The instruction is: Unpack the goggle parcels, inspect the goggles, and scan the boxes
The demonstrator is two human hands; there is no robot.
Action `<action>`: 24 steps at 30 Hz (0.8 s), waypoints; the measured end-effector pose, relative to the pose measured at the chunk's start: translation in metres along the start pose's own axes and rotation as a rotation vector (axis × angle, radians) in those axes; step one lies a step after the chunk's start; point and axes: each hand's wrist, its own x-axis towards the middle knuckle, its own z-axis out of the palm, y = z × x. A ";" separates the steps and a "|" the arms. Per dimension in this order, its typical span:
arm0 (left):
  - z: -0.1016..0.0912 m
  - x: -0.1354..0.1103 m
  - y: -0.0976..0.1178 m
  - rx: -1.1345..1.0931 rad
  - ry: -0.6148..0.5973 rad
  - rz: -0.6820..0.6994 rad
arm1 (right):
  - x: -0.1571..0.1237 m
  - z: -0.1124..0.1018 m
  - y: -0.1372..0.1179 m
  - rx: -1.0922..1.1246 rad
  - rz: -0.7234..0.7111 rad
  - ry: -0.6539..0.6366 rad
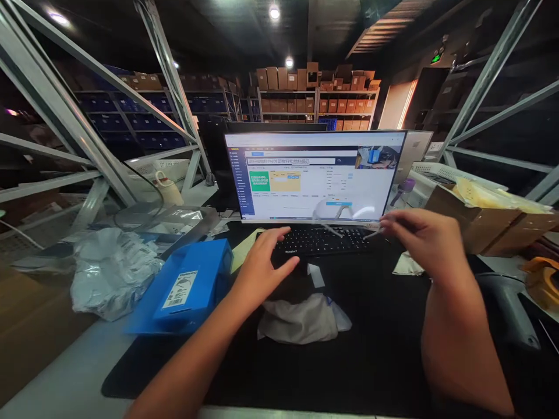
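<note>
Delicately, the right hand (425, 235) is pinching clear glasses (343, 213) by one end — a slipping grip could be dropping them onto the keyboard (314, 241) — while the left hand (264, 262) is hovering, spread and empty.

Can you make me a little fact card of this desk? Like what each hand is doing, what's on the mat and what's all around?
Right hand: grip closed on clear glasses, a bit blurry
Left hand: open, holding nothing, nearest the keyboard
Middle of mat: grey pouch, small white slip
Left side: blue box with a white label, crumpled plastic
Right side: scanner, yellow tape
Front: lit screen
Far back: boxes on shelves
</note>
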 end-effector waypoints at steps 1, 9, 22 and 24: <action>0.007 0.003 0.004 0.049 -0.070 0.031 | 0.001 -0.009 0.004 0.014 0.072 0.043; 0.116 0.053 0.030 0.524 -0.957 0.261 | 0.008 -0.030 0.015 0.202 0.263 0.078; 0.146 0.077 -0.016 0.512 -1.138 0.147 | 0.021 -0.019 0.024 0.214 0.208 -0.001; 0.144 0.078 -0.019 0.443 -1.102 0.110 | 0.021 -0.017 0.024 0.208 0.208 -0.009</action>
